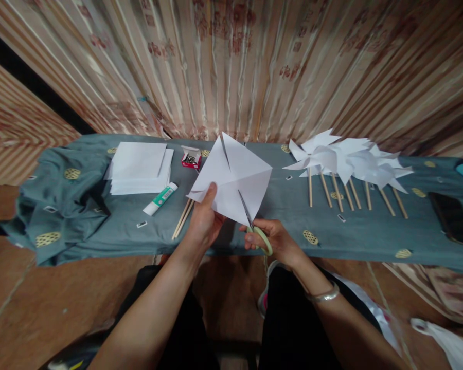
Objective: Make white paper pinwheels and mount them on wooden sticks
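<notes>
My left hand (207, 216) grips a white square sheet of paper (247, 172) by its lower left part, thumb on top. Slits run inward from its top and left corners, and a crease crosses it. In my right hand (272, 237) is a pair of scissors (261, 237) with pale green handles. Their blades lie at the sheet's lower corner, pointing toward its middle. Beneath the sheet's left corner, thin wooden sticks (183, 220) rest on the cloth-covered table (231, 244).
To the left lie a stack of white paper (139, 167), a glue stick (160, 199) and an open red box (191, 158) of small metal pieces. Several paper pinwheels (343, 159) on sticks lie to the right, beside a dark phone (453, 218). A curtain (231, 67) hangs behind.
</notes>
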A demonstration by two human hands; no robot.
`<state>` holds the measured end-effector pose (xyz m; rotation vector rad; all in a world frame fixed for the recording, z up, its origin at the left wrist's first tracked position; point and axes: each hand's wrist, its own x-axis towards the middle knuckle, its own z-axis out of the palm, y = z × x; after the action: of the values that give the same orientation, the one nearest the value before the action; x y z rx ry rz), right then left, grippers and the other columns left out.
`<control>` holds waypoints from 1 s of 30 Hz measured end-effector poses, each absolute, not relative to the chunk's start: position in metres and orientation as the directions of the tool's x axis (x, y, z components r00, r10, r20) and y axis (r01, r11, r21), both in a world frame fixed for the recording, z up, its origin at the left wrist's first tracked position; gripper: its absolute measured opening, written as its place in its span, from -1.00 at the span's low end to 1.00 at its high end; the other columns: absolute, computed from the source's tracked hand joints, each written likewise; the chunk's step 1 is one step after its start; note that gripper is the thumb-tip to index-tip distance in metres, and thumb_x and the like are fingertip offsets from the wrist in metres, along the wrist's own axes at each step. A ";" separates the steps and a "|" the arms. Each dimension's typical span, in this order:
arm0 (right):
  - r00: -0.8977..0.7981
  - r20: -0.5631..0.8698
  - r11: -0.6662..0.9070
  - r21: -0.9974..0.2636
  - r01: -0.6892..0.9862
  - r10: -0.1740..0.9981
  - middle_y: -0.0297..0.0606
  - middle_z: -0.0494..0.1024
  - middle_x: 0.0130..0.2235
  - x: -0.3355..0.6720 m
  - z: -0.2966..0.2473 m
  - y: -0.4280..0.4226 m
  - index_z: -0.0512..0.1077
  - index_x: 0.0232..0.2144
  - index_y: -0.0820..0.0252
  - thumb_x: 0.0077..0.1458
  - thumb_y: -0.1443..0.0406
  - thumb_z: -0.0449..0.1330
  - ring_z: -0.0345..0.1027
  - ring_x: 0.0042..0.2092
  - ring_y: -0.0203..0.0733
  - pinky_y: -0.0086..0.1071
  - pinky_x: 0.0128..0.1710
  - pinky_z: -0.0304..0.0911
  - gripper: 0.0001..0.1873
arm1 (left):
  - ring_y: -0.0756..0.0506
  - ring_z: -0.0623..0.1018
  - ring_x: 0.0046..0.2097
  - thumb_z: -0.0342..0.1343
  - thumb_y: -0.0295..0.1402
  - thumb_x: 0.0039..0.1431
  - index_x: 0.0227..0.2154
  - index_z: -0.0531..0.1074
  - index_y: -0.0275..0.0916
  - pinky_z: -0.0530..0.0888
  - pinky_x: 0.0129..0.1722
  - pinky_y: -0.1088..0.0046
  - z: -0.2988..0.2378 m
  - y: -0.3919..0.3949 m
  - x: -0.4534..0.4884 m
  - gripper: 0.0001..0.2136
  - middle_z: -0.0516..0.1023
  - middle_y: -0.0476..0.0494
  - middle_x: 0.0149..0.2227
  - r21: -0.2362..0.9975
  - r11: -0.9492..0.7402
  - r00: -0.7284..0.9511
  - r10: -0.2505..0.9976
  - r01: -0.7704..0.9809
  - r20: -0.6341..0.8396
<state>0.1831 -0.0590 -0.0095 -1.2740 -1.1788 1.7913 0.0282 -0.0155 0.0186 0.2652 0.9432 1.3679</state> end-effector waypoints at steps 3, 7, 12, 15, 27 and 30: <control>-0.316 -0.381 -0.405 -0.914 -0.011 0.869 -0.36 0.50 -0.59 0.183 -0.010 -0.059 0.52 -0.40 0.26 -0.32 -0.03 0.43 0.29 -0.56 -0.38 -0.47 -0.53 0.20 -0.47 | 0.01 0.58 -0.44 0.01 -0.42 0.29 -0.03 0.42 -0.31 0.53 -0.34 0.54 0.018 -0.016 0.028 -0.76 0.63 -0.08 -0.34 0.662 0.244 -0.068 0.910 -0.708 -0.408; -0.308 -0.399 -0.430 -0.902 -0.040 0.864 -0.38 0.49 -0.61 0.182 -0.013 -0.059 0.52 -0.43 0.27 -0.39 -0.03 0.46 0.29 -0.57 -0.39 -0.48 -0.54 0.20 -0.45 | -0.01 0.60 -0.41 0.00 -0.40 0.30 0.01 0.40 -0.32 0.54 -0.30 0.51 0.018 -0.016 0.028 -0.73 0.64 -0.10 -0.32 0.672 0.249 -0.058 0.915 -0.698 -0.399; -0.307 -0.386 -0.414 -0.910 -0.029 0.870 -0.39 0.47 -0.63 0.181 -0.015 -0.059 0.52 -0.45 0.26 -0.37 -0.03 0.45 0.28 -0.58 -0.40 -0.49 -0.57 0.17 -0.47 | -0.03 0.60 -0.41 0.00 -0.38 0.30 0.04 0.37 -0.32 0.53 -0.25 0.46 0.019 -0.016 0.027 -0.71 0.64 -0.12 -0.31 0.684 0.251 -0.071 0.912 -0.685 -0.405; -0.309 -0.369 -0.395 -0.919 -0.022 0.877 -0.39 0.46 -0.63 0.181 -0.016 -0.059 0.51 -0.47 0.25 -0.33 -0.03 0.44 0.26 -0.59 -0.40 -0.49 -0.58 0.15 -0.51 | -0.01 0.59 -0.42 -0.01 -0.39 0.30 0.04 0.37 -0.32 0.53 -0.25 0.47 0.017 -0.016 0.026 -0.71 0.63 -0.09 -0.34 0.688 0.255 -0.076 0.908 -0.679 -0.412; -0.322 -0.334 -0.359 -0.933 -0.018 0.886 -0.36 0.49 -0.61 0.179 -0.019 -0.060 0.50 -0.45 0.25 -0.27 -0.05 0.41 0.27 -0.58 -0.39 -0.48 -0.57 0.18 -0.50 | -0.04 0.61 -0.39 0.07 -0.32 0.25 0.02 0.37 -0.32 0.54 -0.24 0.43 0.013 -0.016 0.024 -0.68 0.63 -0.14 -0.27 0.685 0.274 -0.057 0.906 -0.675 -0.419; -0.334 -0.318 -0.336 -0.942 0.003 0.887 -0.34 0.50 -0.59 0.180 -0.020 -0.061 0.51 -0.42 0.25 -0.22 -0.06 0.38 0.28 -0.57 -0.39 -0.48 -0.56 0.20 -0.50 | -0.02 0.60 -0.38 0.08 -0.35 0.25 0.02 0.39 -0.28 0.53 -0.23 0.45 0.014 -0.016 0.025 -0.71 0.63 -0.11 -0.24 0.684 0.248 -0.083 0.907 -0.686 -0.412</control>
<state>0.1802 -0.0606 -0.0197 -1.2346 -1.2315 1.7434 0.0247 -0.0155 0.0142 0.2930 0.9646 1.3532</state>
